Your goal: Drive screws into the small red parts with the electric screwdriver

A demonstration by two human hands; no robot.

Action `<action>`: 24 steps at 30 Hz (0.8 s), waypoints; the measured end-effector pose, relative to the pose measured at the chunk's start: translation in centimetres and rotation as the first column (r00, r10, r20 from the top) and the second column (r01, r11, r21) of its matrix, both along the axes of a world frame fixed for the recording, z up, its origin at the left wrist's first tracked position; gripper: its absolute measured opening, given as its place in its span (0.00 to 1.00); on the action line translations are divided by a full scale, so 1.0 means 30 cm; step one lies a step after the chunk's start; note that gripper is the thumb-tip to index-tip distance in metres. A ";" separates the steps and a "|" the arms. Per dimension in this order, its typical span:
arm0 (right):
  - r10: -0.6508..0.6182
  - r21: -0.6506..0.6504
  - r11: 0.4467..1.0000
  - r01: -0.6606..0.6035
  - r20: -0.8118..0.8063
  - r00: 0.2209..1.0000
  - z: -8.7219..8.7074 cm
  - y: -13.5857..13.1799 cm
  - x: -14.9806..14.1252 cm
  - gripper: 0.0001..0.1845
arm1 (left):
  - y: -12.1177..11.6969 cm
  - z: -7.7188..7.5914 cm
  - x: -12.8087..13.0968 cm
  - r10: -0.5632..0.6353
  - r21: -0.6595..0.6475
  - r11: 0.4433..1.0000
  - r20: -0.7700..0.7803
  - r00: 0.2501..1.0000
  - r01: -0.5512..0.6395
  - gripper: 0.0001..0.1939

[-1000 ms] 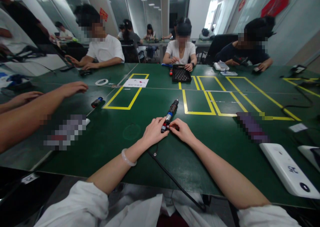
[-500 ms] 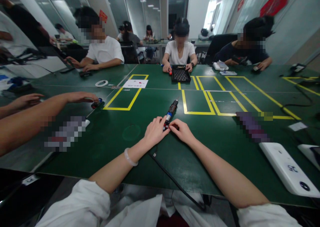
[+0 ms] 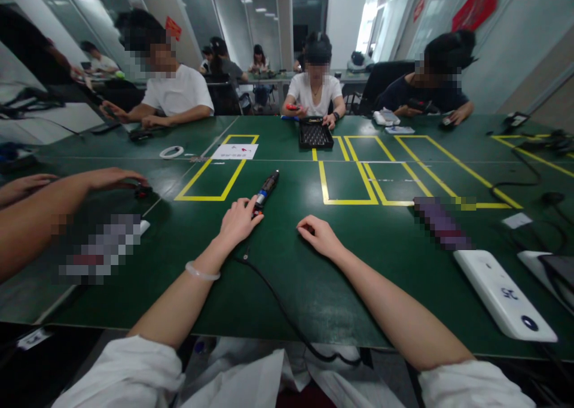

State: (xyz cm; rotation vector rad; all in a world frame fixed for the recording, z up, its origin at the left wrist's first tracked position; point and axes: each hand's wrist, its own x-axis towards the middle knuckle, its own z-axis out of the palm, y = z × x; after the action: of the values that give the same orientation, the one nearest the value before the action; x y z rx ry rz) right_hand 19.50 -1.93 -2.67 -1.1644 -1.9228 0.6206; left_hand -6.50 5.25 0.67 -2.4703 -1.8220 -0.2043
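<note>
"Where is the power screwdriver (image 3: 267, 186)?"

"On the green worktop (image 3: 381, 234), nearer to the person than the white paper (image 3: 234, 151), and a bit to the paper's right. Its tip points away from the person."

"What about the hands?"

"The left hand (image 3: 240, 219) is on the near side of the paper. Its fingers bend over the back end of the screwdriver and hold it. The right hand (image 3: 319, 236) is more to the paper's right, apart from the screwdriver. Its fingers are curled in by the thumb. I can't tell if it pinches anything."

"What else is there?"

"A black cable (image 3: 278, 300) on the near side of the paper. A black tray (image 3: 316, 136) to the paper's right, with a co-worker's hand (image 3: 330, 120) touching it. And a white power bank (image 3: 502, 294), nearer than the paper and far to its right."
</note>
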 end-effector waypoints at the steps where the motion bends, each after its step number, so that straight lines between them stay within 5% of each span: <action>1: 0.001 -0.001 1.000 -0.001 0.003 1.000 -0.001 0.000 0.000 0.05 | 0.028 -0.001 -0.041 0.042 -0.009 0.999 -0.007 0.999 -0.042 0.32; 7: 0.004 -0.010 1.000 -0.004 0.011 1.000 -0.010 0.004 0.000 0.05 | 0.157 -0.006 -0.312 0.280 -0.048 0.959 -0.005 0.960 -0.280 0.34; 14: 0.003 -0.016 1.000 -0.003 0.019 1.000 -0.008 0.005 -0.003 0.05 | 0.185 0.009 -0.559 0.482 -0.084 0.870 -0.054 0.874 -0.485 0.36; 18: 0.003 -0.025 1.000 -0.003 0.021 1.000 -0.002 0.004 -0.003 0.05 | 0.158 0.009 -0.603 0.535 -0.042 0.843 -0.042 0.844 -0.536 0.33; 24: 0.013 -0.024 1.000 -0.012 0.017 1.000 -0.012 0.008 -0.002 0.05 | 0.114 0.005 -0.550 0.518 0.150 0.841 0.053 0.854 -0.520 0.29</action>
State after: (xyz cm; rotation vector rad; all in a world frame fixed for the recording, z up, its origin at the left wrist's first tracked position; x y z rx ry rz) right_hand 19.44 -1.69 -3.02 -1.1770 -1.9432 0.6441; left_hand -23.00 8.67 0.83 -1.7837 -2.2924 -0.3119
